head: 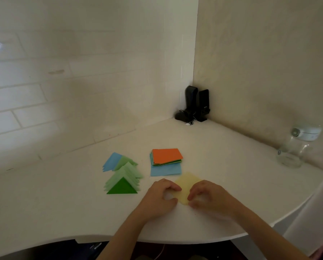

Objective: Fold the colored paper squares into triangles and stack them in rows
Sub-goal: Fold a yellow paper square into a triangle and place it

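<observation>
A pale yellow paper square (187,186) lies on the white table (222,166) near its front edge, turned like a diamond. My left hand (161,197) pinches its left corner with curled fingers and thumb. My right hand (207,198) pinches its lower right edge the same way. To the left lies a row of folded triangles (124,177): blue ones at the back, light green in the middle, a dark green one (122,188) in front. Behind the yellow sheet sits a stack of unfolded squares (166,162) with an orange sheet on top and a blue one lowest.
Two black upright devices with a cable (195,105) stand in the back corner by the tiled wall. A clear glass jar with a white lid (295,147) lies at the right against the wall. The table's curved front edge (175,239) runs just below my wrists.
</observation>
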